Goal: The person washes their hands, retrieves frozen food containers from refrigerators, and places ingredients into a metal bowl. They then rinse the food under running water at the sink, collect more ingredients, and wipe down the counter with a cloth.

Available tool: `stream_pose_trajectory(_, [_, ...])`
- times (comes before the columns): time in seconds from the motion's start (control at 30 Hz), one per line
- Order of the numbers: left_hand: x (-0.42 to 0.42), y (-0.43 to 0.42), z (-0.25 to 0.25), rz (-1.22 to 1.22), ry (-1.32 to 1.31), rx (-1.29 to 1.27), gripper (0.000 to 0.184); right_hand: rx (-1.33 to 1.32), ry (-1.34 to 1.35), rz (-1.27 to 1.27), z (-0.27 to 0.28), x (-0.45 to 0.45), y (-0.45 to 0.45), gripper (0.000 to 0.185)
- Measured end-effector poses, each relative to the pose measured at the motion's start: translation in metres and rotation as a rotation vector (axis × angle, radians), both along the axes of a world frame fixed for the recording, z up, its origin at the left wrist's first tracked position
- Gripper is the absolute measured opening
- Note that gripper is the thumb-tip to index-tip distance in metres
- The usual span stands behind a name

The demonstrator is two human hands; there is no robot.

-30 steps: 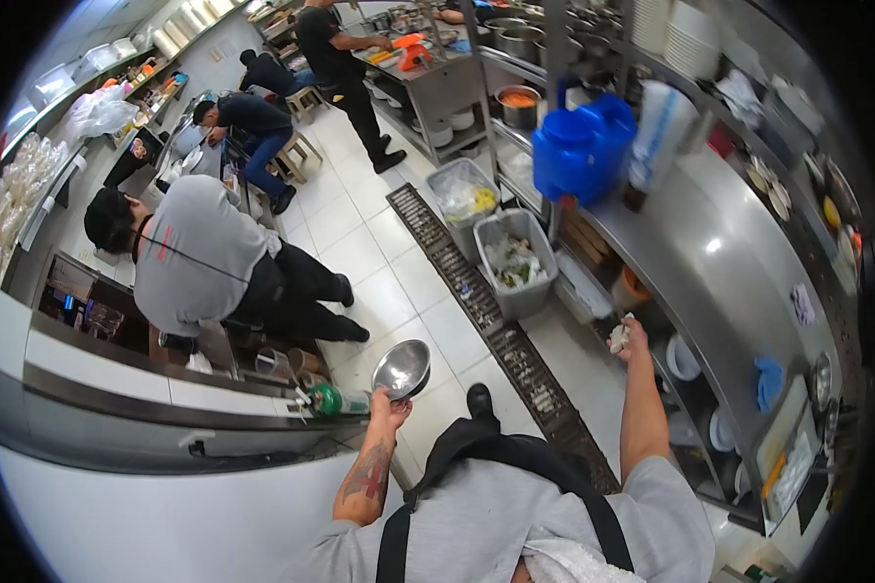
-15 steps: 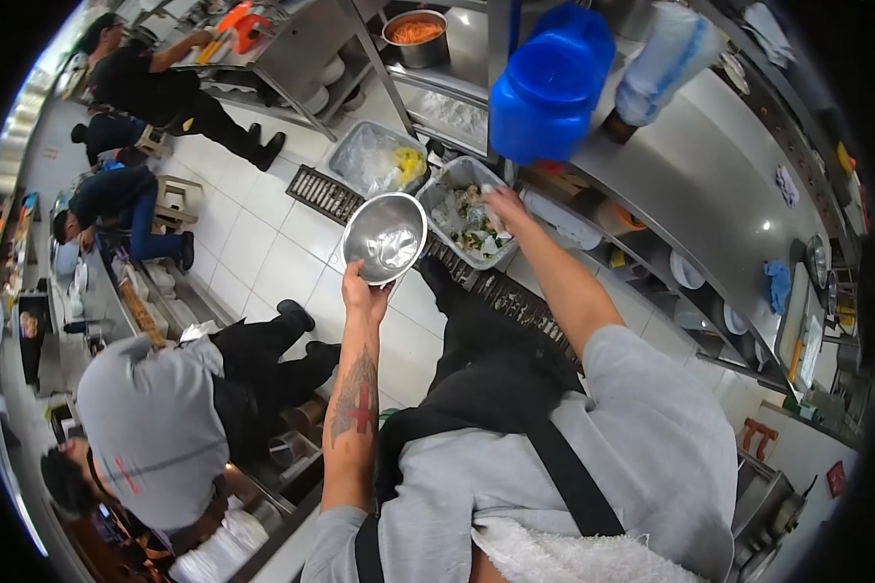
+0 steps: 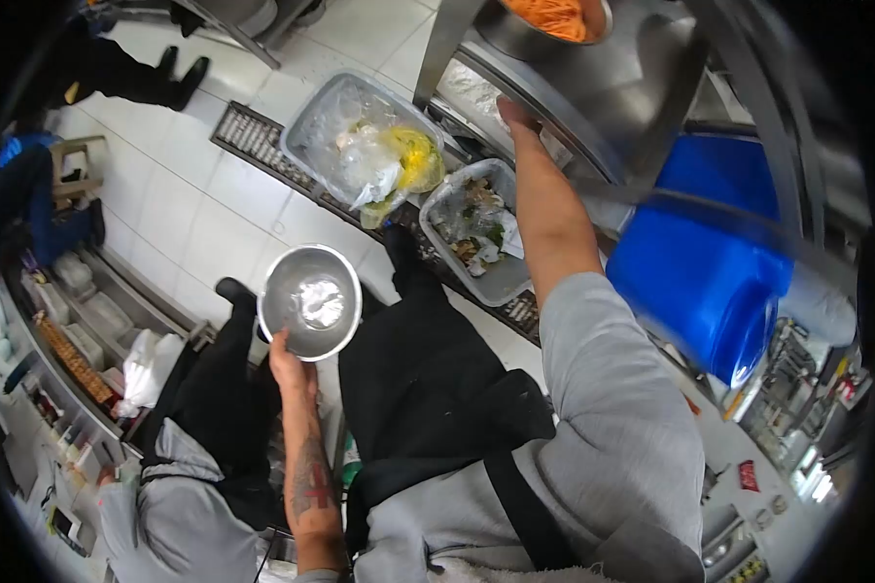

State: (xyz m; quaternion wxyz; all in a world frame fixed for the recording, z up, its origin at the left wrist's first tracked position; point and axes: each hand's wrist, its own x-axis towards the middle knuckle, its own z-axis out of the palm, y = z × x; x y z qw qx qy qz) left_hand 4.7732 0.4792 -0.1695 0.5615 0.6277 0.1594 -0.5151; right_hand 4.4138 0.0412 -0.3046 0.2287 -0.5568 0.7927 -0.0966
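Observation:
My left hand [image 3: 292,367] grips the rim of a round stainless steel bowl [image 3: 340,325], thumb on the near edge. Bright reflections show inside the bowl. My right arm stretches forward past the waste bin, and my right hand [image 3: 517,115] is at the steel shelving, beside the lower shelf with clear plastic-wrapped stuff [image 3: 472,92]. Its fingers are mostly hidden, so their hold cannot be made out. Below my right forearm stands a grey bin [image 3: 501,282] with food scraps and paper. Left of it is a larger grey bin [image 3: 297,146] with plastic bags, one yellow.
A pot of shredded orange food [image 3: 554,17] stands on the steel counter above my right hand. A big blue plastic container [image 3: 700,253] is close to my right arm. A floor grate [image 3: 248,141] runs under the bins. A co-worker in grey [image 3: 190,515] stands close on my left.
My right hand has moved from over the scrap bin up to the shelving. My view has turned and come closer to the bins and shelf. The bowl stays in my left hand.

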Motion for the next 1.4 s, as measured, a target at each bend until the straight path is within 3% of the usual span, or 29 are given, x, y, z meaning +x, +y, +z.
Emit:
stream_pose_trajectory(0.07, [0.008,-0.020,-0.011,-0.002,0.011,0.049,0.044,-0.078,-0.034,0.034,-0.046,-0.024,-0.020,0.068])
stream_pose_trajectory(0.17, [0.011,-0.047,-0.034,-0.023,0.062,0.061,0.042,-0.110,-0.002,0.019,-0.032,-0.039,-0.006,0.063])
stream_pose_trajectory(0.23, [0.012,-0.067,-0.045,-0.086,0.053,0.089,0.036,-0.017,0.161,-0.132,-0.028,-0.052,0.013,0.056])
stream_pose_trajectory(0.3, [0.014,-0.082,-0.070,-0.111,0.098,0.020,0.032,0.391,0.275,-0.171,-0.053,-0.073,0.008,0.070])
stream_pose_trajectory(0.4, [0.012,-0.104,-0.077,-0.164,0.149,-0.045,0.034,0.276,0.223,-0.026,-0.066,-0.086,0.013,0.064])
stream_pose_trajectory(0.53, [0.014,-0.121,-0.071,-0.212,0.127,-0.057,0.036,-0.238,-0.153,0.252,-0.037,-0.059,-0.027,0.073])
stream_pose_trajectory(0.67, [0.028,-0.109,-0.087,-0.250,0.126,-0.001,0.038,-0.088,0.236,0.188,-0.034,0.018,-0.042,0.092])
stream_pose_trajectory(0.77, [0.035,-0.095,-0.096,-0.270,0.135,-0.003,0.037,0.053,0.203,0.143,-0.027,0.026,-0.044,0.095])
stream_pose_trajectory(0.8, [0.035,-0.093,-0.094,-0.263,0.141,0.017,0.037,0.068,0.071,0.171,-0.038,0.009,-0.048,0.083])
stream_pose_trajectory(0.93, [0.038,-0.084,-0.097,-0.252,0.156,0.071,0.036,-0.064,0.081,0.199,-0.035,-0.065,-0.028,0.081])
stream_pose_trajectory(1.07, [0.037,-0.083,-0.100,-0.295,0.161,0.045,0.036,-0.182,0.028,0.304,-0.021,-0.053,-0.033,0.079])
stream_pose_trajectory(1.27, [0.028,-0.100,-0.097,-0.348,0.130,0.051,0.035,-0.054,0.280,0.314,-0.026,0.012,-0.035,0.077])
stream_pose_trajectory(1.4, [0.027,-0.105,-0.099,-0.336,0.178,0.028,0.036,-0.085,0.386,0.308,-0.062,-0.028,-0.036,0.074])
